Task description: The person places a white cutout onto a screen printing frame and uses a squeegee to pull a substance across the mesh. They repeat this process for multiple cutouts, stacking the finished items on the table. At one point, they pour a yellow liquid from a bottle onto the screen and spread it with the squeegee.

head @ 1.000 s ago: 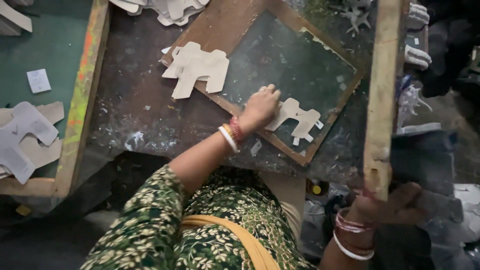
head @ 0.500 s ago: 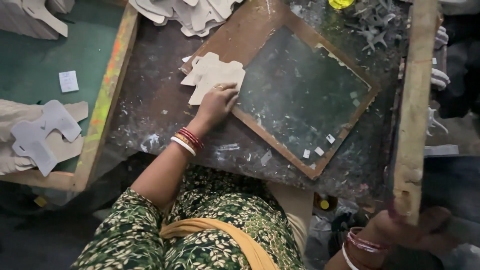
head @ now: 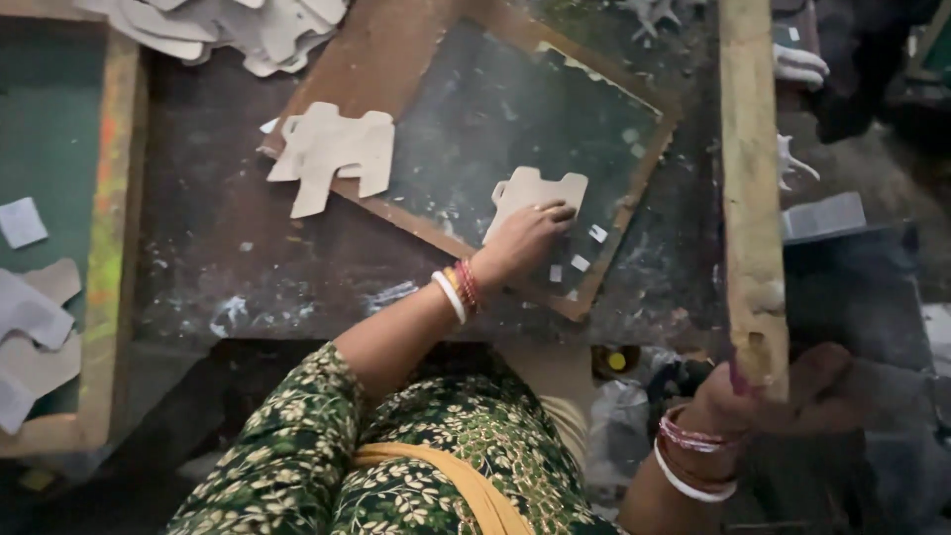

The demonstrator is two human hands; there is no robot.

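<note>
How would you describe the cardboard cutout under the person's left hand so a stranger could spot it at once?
Find the dark green board in a brown wooden frame, lying tilted on the stained worktable. The pale cardboard cutout lies flat on the green surface near its lower edge, under the left hand. The stack of similar cutouts lies on the frame's left edge, untouched.

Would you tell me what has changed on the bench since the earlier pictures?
The left hand went from the cut-out stack at the board's left edge back to the dark panel, now pressing one cardboard cut-out there. The right hand still grips the raised wooden frame.
</note>
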